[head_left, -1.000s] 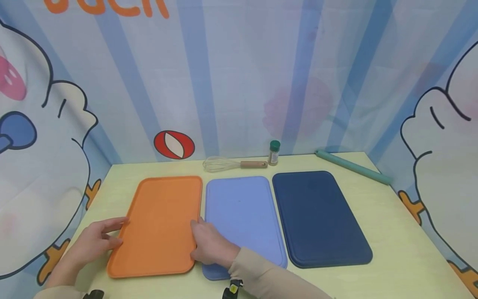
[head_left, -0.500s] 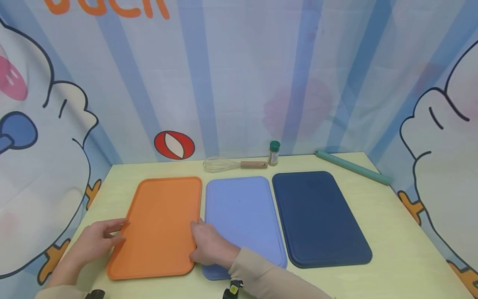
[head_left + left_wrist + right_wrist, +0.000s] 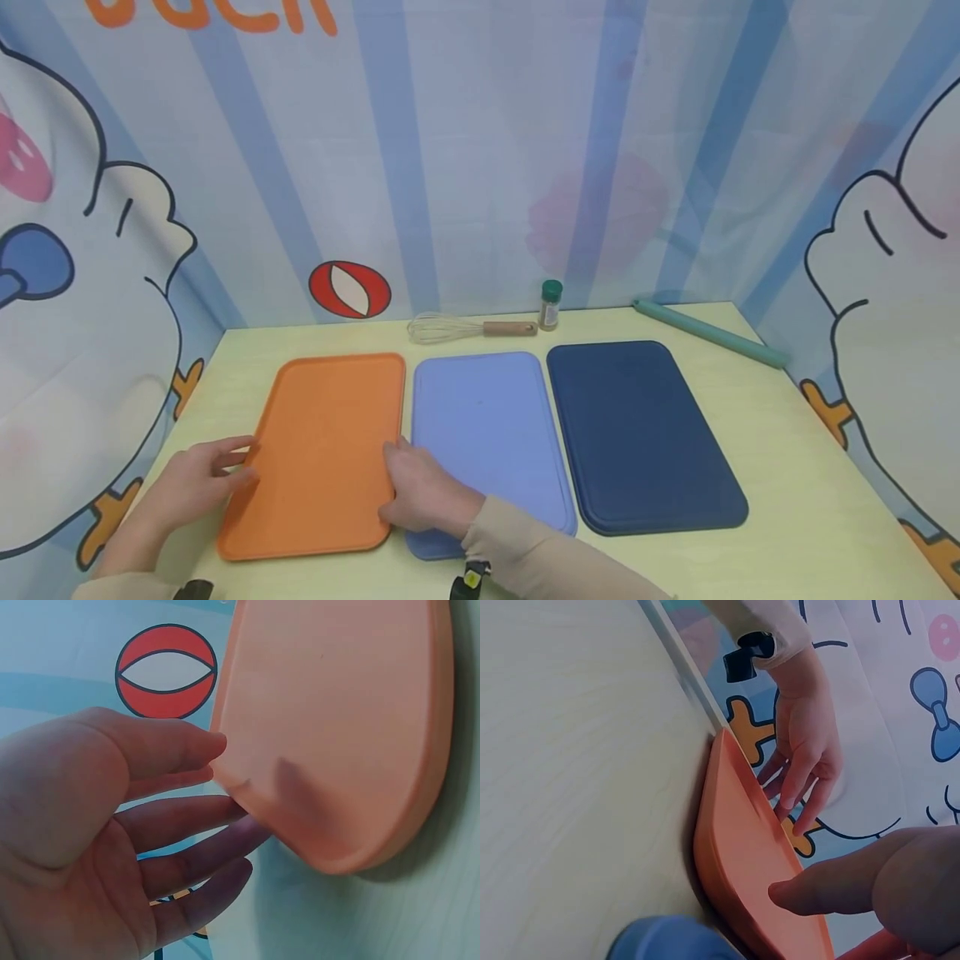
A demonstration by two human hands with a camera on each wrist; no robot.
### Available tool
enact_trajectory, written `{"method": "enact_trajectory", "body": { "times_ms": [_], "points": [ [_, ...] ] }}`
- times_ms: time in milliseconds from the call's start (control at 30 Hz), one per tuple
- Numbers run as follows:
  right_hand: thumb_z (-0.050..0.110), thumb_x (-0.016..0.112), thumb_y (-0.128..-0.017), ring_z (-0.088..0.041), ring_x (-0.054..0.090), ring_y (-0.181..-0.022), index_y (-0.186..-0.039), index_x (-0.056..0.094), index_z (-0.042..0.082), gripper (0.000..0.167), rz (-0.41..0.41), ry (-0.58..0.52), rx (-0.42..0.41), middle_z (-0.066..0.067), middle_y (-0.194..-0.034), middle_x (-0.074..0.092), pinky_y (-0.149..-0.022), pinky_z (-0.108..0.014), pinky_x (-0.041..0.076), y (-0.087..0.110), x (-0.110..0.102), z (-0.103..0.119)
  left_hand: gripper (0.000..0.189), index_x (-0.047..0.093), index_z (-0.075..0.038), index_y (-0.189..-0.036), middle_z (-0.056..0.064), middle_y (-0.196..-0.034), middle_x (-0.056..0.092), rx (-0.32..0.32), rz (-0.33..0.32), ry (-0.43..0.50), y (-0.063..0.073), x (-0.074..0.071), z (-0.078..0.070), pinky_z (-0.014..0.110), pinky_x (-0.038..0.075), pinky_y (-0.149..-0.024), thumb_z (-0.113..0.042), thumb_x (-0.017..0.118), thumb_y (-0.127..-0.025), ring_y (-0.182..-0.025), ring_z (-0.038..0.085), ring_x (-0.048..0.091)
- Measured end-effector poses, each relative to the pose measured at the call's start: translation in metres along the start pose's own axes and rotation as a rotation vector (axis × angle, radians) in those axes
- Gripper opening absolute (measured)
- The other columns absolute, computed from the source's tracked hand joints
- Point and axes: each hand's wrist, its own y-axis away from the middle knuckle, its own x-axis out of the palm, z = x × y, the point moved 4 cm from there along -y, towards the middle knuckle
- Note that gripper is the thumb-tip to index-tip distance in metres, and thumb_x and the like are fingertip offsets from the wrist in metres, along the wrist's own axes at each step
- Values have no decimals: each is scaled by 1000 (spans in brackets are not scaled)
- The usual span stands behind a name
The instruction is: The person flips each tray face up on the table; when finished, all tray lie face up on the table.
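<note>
An orange rectangular tray (image 3: 322,450) with a raised rim lies at the left of the table. At its left edge is my left hand (image 3: 197,483); in the left wrist view its thumb (image 3: 180,742) reaches the rim, with the other fingers (image 3: 187,817) fairly straight along and behind the edge. My right hand (image 3: 423,487) holds the tray's right edge, its forearm crossing the near part of a light blue tray (image 3: 480,417). In the right wrist view the right thumb (image 3: 817,889) overlaps the orange surface, and most of that hand's fingers are hidden.
Right of the light blue tray lies a navy tray (image 3: 645,442). Along the back are a whisk (image 3: 510,329), a small green-capped jar (image 3: 550,310) and a green rolling pin (image 3: 708,333). A printed curtain (image 3: 480,167) hangs behind the yellow table (image 3: 810,500).
My left thumb has shifted slightly right, over the orange tray's left rim. The tray's near left corner sits a touch further right; my right hand stays at its edge.
</note>
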Motion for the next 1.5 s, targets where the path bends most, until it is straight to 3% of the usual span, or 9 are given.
{"method": "enact_trajectory", "body": {
  "times_ms": [167,267,400,533,667,800,1000,1300,1500],
  "points": [
    [20,83,-89,-27,52,-143,-153,47,-2,77,22,-7,1,-20,-156,51,-114,-30,45,3,-4,-4,65,50,10,-148,36,-140,59,7,12,2,1,2,-5,48,62,-86,-29,72,-101,-119,50,66],
    [21,81,-91,-27,52,-143,-152,50,0,72,19,-3,-26,-17,-153,55,-115,-31,44,3,-7,-8,65,51,9,-148,37,-143,56,55,-24,-32,4,3,-9,54,60,-87,-29,72,-100,-117,52,65],
    [21,79,-93,-26,52,-142,-149,55,3,63,-4,-20,-78,-13,-149,58,-117,-32,43,5,-13,-14,60,53,7,-147,36,-144,55,154,-150,-49,8,6,-19,60,58,-89,-24,74,-99,-119,55,61],
    [23,76,-96,-23,51,-143,-149,56,7,59,-23,-35,-110,-7,-149,59,-118,-33,41,8,-20,-23,54,56,4,-146,35,-145,54,230,-252,33,12,12,-32,61,58,-91,-18,74,-99,-123,54,58],
    [25,75,-97,-20,58,-134,-149,57,10,57,-39,-72,-125,-5,-147,60,-112,-31,46,11,-27,-34,50,58,1,-145,30,-146,56,277,-285,146,13,20,-47,58,57,-94,-14,73,-100,-123,49,62],
    [25,75,-97,-22,62,-124,-148,58,10,56,-61,-119,-141,-7,-144,62,-104,-31,51,15,-32,-47,45,60,0,-143,23,-142,62,319,-257,258,11,30,-62,47,60,-92,-12,72,-101,-117,40,69],
    [24,74,-98,-27,62,-130,-146,59,10,52,-94,-205,-125,-10,-145,61,-103,-35,53,23,-45,-68,43,61,-2,-142,19,-137,67,350,-196,336,4,46,-79,37,58,-92,-12,71,-101,-113,31,72],
    [19,73,-98,-34,61,-130,-144,59,8,49,-153,-260,-71,-14,-145,59,-101,-47,55,37,-64,-95,45,60,-5,-144,17,-139,66,354,-136,418,-3,64,-103,51,56,-101,-11,71,-101,-119,33,69],
    [18,74,-99,-37,59,-133,-144,60,6,50,-187,-246,-30,-16,-147,58,-102,-51,55,45,-77,-114,48,60,-6,-145,17,-141,65,362,-95,482,-10,73,-121,39,58,-97,-11,73,-100,-120,34,68]
  ]
}}
